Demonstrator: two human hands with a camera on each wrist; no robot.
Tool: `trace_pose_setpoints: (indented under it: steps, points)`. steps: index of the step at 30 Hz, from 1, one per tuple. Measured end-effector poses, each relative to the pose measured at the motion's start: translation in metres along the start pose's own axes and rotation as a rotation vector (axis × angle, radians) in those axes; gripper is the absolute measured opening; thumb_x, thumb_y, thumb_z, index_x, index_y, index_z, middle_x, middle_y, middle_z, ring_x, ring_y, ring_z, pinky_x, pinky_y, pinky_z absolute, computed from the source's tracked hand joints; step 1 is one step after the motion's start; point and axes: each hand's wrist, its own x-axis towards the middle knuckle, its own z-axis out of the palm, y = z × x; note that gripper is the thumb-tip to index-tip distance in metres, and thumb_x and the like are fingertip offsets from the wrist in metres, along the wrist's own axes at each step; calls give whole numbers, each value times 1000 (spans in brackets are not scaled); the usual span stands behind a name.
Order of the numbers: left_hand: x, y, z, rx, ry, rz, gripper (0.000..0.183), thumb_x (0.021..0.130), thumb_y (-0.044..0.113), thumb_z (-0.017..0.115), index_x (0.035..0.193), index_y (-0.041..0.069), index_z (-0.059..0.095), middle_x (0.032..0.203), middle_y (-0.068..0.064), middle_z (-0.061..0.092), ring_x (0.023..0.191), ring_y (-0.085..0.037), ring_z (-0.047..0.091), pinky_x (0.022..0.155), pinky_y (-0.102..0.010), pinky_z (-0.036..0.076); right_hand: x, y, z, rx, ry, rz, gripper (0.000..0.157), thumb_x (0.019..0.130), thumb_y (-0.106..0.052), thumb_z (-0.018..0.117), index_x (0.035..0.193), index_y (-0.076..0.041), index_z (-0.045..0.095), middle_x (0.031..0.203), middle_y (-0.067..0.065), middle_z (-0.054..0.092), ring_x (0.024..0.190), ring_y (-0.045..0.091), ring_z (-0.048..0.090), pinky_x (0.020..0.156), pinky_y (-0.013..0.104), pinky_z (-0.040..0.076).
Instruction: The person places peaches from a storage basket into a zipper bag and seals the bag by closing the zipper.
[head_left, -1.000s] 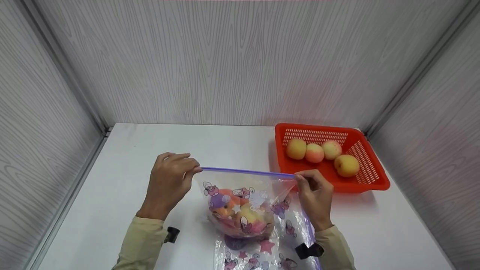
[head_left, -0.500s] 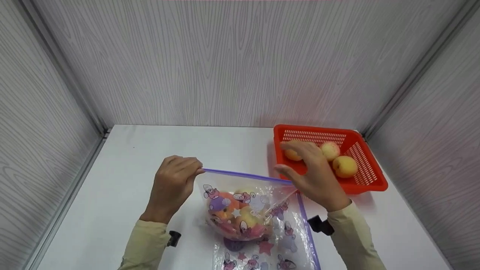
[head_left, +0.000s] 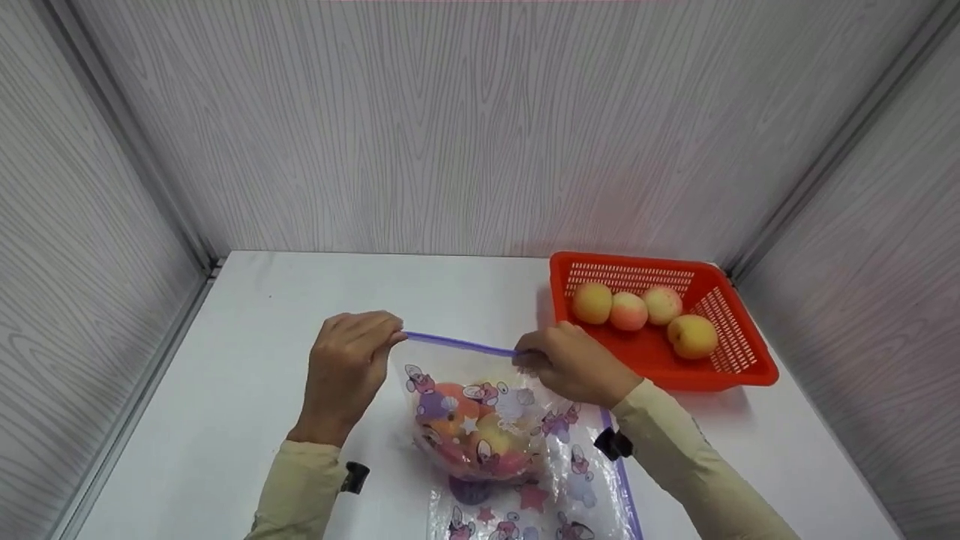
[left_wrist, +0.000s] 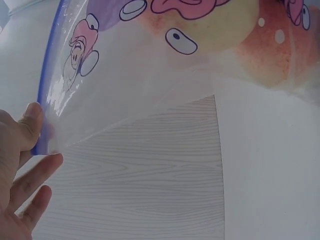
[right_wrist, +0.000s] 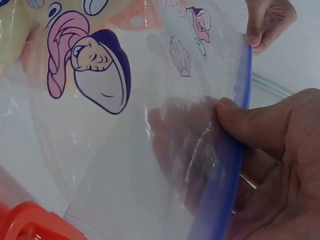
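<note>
A clear zip bag printed with pink and purple cartoon figures holds several round fruits in its bottom. Its blue-purple zip strip runs along the top between both hands. My left hand pinches the strip's left end between thumb and fingers, as the left wrist view also shows. Farther right along the strip, my right hand grips the zip, its thumb on one face and its fingers seen through the film on the other. Part of the strip's right end is hidden behind the right hand.
Another printed bag with a purple zip edge lies flat on the white table, under the filled one. A red basket at the back right contains several peach-like fruits. Wood-grain panels enclose the table's back and sides.
My right hand let go of the strip's right end, opened over the basket's near side, then moved left and took hold of the zip closer to its middle. The left hand stayed nearly still.
</note>
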Motion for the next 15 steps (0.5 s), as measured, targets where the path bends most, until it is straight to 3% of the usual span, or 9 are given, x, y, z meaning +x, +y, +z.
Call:
trace_pose_setpoints:
  steps: [4, 8, 11, 15]
  points:
    - [-2, -1, -4, -30, 38, -134, 25, 82, 10, 73, 107, 6, 71, 113, -6, 68, 105, -23, 63, 92, -40, 48, 13, -8, -3, 21, 100, 3, 15, 89, -9, 61, 95, -12, 74, 80, -6, 69, 66, 5, 59, 69, 22, 55]
    - [-10, 2, -2, -65, 20, -276, 46, 87, 19, 69, 130, 10, 57, 137, -8, 51, 121, -26, 52, 101, -44, 43, 28, -12, -11, 77, 172, 59, 22, 83, 3, 55, 91, -8, 72, 76, -3, 68, 66, 7, 59, 64, 25, 54]
    - [-20, 7, 5, -54, -53, -341, 55, 90, 27, 66, 139, 11, 48, 145, -9, 42, 128, -27, 45, 104, -44, 40, 43, -12, -18, 157, 187, 129, 20, 86, 4, 54, 89, -6, 71, 77, 2, 68, 67, 12, 62, 62, 26, 56]
    - [-37, 17, 19, -42, -231, -391, 63, 90, 34, 65, 142, 9, 42, 148, -10, 38, 133, -25, 39, 106, -45, 38, 68, -10, -19, 266, 155, 233, 14, 91, -2, 56, 92, -2, 70, 81, 9, 68, 70, 19, 66, 64, 27, 58]
